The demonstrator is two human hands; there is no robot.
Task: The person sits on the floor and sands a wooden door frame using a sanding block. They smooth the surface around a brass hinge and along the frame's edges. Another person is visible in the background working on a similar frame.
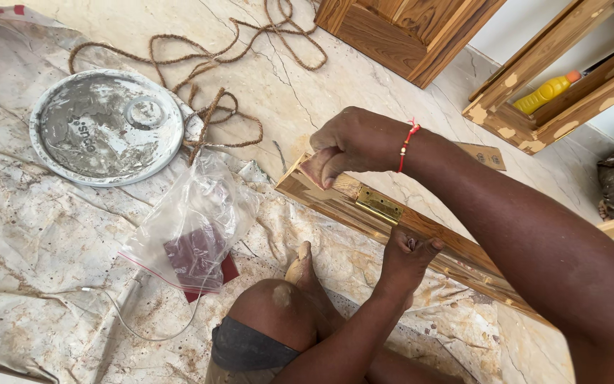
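Two bare hands work on a long wooden frame piece (421,235) that lies slanted across the floor, running from the middle of the view toward the lower right. Nearest the camera is the person's bent knee (271,306), with a dark cloth band just below it. Beyond the knee the left hand (405,259) presses against the near edge of the wood, its grip narrow, fingers curled in on the edge; whether it pinches anything small I cannot tell. Just past it a brass hinge (379,205) sits screwed to the wood's upper face. The right hand (353,146), a red thread at the wrist, is closed around what looks like a folded scrap of sandpaper (318,169), pressed on the upper left end of the wood, just beside the hinge.

To the left, on the stained plastic sheet (37,235) covering the floor, lies a clear plastic bag (193,227) with dark red sheets inside. Farther off rests a round grey lid (106,126) smeared with dried paste, and a brown rope (207,64) loops beside it over the marble floor (364,85). At the far right a yellow bottle (547,90) lies in a wooden frame (534,121) patched with filler.
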